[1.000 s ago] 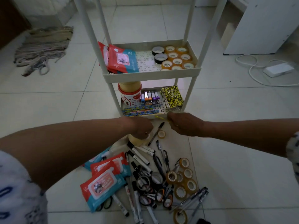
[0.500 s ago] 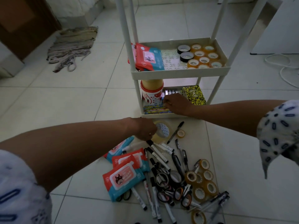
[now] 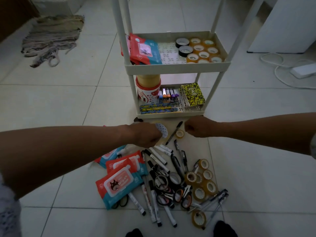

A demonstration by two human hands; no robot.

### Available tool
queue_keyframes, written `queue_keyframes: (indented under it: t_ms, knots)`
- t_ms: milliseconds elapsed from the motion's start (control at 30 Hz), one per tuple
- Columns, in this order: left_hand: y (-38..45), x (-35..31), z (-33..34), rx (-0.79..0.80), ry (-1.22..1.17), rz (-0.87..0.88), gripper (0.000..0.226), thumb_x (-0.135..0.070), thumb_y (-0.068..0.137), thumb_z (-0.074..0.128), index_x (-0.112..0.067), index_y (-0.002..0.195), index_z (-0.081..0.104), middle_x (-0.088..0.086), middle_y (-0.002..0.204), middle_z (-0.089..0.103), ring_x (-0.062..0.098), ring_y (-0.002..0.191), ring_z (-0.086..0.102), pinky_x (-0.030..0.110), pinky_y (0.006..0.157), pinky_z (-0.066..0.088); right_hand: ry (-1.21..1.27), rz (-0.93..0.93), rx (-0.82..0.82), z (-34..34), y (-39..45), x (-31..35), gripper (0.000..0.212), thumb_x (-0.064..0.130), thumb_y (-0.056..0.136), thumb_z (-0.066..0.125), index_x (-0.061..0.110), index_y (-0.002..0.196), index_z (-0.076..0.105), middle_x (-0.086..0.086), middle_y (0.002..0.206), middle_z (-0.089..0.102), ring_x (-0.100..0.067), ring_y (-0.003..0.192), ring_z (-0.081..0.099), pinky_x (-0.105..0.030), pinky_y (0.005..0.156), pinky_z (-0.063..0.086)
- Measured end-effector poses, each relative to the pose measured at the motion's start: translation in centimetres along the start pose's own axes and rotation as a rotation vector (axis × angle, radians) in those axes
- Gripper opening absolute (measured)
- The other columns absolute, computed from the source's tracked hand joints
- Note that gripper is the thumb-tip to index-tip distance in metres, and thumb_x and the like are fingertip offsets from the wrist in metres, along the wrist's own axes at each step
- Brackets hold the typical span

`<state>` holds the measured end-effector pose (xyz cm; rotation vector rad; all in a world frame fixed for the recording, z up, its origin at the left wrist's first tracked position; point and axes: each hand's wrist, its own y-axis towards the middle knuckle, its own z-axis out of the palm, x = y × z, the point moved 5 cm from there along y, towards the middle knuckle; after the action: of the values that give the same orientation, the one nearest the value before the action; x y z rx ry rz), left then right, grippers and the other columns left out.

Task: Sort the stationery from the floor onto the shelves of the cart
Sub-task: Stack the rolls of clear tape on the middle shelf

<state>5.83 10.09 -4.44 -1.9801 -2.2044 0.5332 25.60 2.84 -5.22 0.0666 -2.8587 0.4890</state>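
The white cart stands ahead; its upper shelf [image 3: 176, 67] carries wipes packs and tape rolls. Pencils, staplers, notebooks and big tape rolls lie on the lower shelf [image 3: 171, 115]. In front of the cart my left hand [image 3: 145, 135] grips a wide tape roll [image 3: 162, 131] just above the floor. My right hand [image 3: 199, 127] hovers beside it, fingers curled, with nothing seen in it. A small tape roll [image 3: 179, 133] and a black pen [image 3: 174, 133] lie between my hands. Wipes packs [image 3: 119, 183], markers [image 3: 158, 157], scissors [image 3: 171, 190] and tape rolls [image 3: 204, 185] are heaped on the floor nearer me.
A rag rug [image 3: 53, 36] lies on the tiles at the far left. A white cabinet [image 3: 287, 26] stands at the far right, with a power strip [image 3: 303, 71] and its cable on the floor in front of it. My feet [image 3: 224, 229] show at the bottom edge.
My right hand carried a yellow pencil to the lower shelf, then drew back without it to the floor in front of the cart. My left hand keeps the wide tape roll.
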Motion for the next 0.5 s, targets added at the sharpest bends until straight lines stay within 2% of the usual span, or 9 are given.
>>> queue_keyframes:
  t_ms: [133,267,400,500]
  knots:
    - [0.6,-0.4,-0.1,0.077,0.055,-0.019,0.012,-0.03,0.091,0.059,-0.019,0.097,0.061,0.0,0.094,0.062,0.014,0.078,0.05,0.026,0.065,0.038,-0.071,-0.035,0.216,1.9,-1.6,0.8,0.024,0.021,0.092,0.063,0.013,0.114,0.067,-0.005,0.11,0.069,-0.022,0.101,0.064,-0.025,0.08,0.043]
    - [-0.5,0.6,-1.2,0.06,0.05,-0.083,0.015,-0.034,0.09,0.062,-0.019,0.091,0.06,-0.002,0.087,0.055,0.017,0.076,0.051,0.03,0.064,0.044,-0.078,-0.104,0.301,2.9,-2.2,1.9,0.027,0.024,0.095,0.062,0.013,0.12,0.064,-0.006,0.114,0.068,-0.021,0.104,0.065,-0.022,0.081,0.043]
    - [-1.7,1.4,-1.2,0.017,0.081,-0.115,0.033,-0.041,0.102,0.043,-0.015,0.101,0.063,0.007,0.096,0.067,0.024,0.082,0.064,0.031,0.067,0.048,-0.098,-0.127,0.313,2.9,-2.3,2.6,0.028,0.026,0.095,0.061,0.014,0.12,0.063,-0.006,0.115,0.067,-0.022,0.105,0.062,-0.028,0.085,0.046]
    - [-2.1,1.0,-0.3,0.015,0.118,-0.09,0.036,-0.036,0.106,0.034,-0.011,0.11,0.059,0.01,0.105,0.068,0.028,0.09,0.065,0.036,0.076,0.052,-0.116,-0.129,0.312,2.3,-2.5,2.8,0.028,0.026,0.096,0.06,0.013,0.121,0.063,-0.007,0.115,0.067,-0.023,0.106,0.062,-0.027,0.083,0.044]
